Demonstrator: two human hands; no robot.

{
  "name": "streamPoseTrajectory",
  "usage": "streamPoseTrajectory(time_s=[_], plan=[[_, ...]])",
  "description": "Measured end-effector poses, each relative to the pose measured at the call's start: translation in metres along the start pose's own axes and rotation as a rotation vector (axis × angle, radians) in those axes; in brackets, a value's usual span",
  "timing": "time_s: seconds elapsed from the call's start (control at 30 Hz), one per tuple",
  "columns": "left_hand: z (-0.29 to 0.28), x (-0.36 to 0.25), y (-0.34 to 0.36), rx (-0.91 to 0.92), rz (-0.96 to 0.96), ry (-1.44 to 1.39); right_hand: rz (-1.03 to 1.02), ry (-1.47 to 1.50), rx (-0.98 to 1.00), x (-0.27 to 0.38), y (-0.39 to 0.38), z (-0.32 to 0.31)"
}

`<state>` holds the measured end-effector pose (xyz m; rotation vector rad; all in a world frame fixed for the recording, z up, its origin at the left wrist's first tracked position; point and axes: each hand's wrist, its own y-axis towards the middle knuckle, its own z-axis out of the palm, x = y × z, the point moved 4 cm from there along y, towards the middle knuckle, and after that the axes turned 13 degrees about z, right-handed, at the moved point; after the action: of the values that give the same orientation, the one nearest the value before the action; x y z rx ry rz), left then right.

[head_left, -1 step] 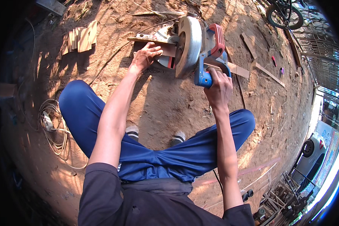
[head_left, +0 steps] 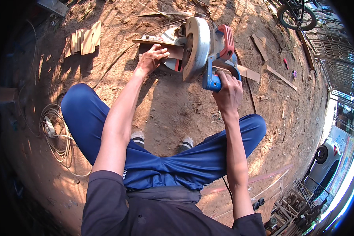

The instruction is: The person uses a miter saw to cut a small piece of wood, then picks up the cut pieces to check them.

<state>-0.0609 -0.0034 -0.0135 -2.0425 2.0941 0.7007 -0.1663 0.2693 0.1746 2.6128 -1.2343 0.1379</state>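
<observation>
In front of me on the dirt stands a miter saw (head_left: 200,47) with a pale round blade guard and a blue and red body. My right hand (head_left: 229,91) is closed around its blue handle. A flat brown wooden board (head_left: 176,52) lies along the fence, left of the blade. My left hand (head_left: 150,62) holds this board down, its fingers bent over the top; the thumb is partly hidden. The guard covers most of the blade, so I cannot tell whether it touches the board.
Thin cut wood pieces (head_left: 86,39) lie at the far left. A coiled extension cord (head_left: 53,131) rests by my left knee. Wood strips (head_left: 281,77), a red tool (head_left: 286,63) and a small purple item (head_left: 294,74) lie on the right. A bicycle (head_left: 298,19) stands at far right.
</observation>
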Motion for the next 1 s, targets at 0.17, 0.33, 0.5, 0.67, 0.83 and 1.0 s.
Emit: streamPoseTrajectory(time_s=[0.17,0.33,0.5,0.67,0.83,1.0], plan=[[0.002,0.000,-0.003,0.005,-0.009,0.015,0.002,-0.008,0.013,0.000,0.000,0.002],[0.004,0.001,-0.005,-0.016,0.090,0.094,-0.022,-0.007,-0.019,0.000,0.000,0.001],[0.010,0.001,-0.011,0.016,0.105,0.147,-0.002,-0.016,0.015,0.000,-0.005,0.000],[0.009,0.000,-0.013,-0.010,0.122,0.166,-0.020,-0.011,-0.003,0.000,-0.006,-0.002],[0.006,0.007,-0.008,-0.029,0.099,0.125,-0.030,-0.007,-0.018,0.000,0.000,0.001],[0.007,0.009,-0.009,-0.049,0.152,0.125,-0.031,0.000,-0.018,-0.001,0.000,0.002]])
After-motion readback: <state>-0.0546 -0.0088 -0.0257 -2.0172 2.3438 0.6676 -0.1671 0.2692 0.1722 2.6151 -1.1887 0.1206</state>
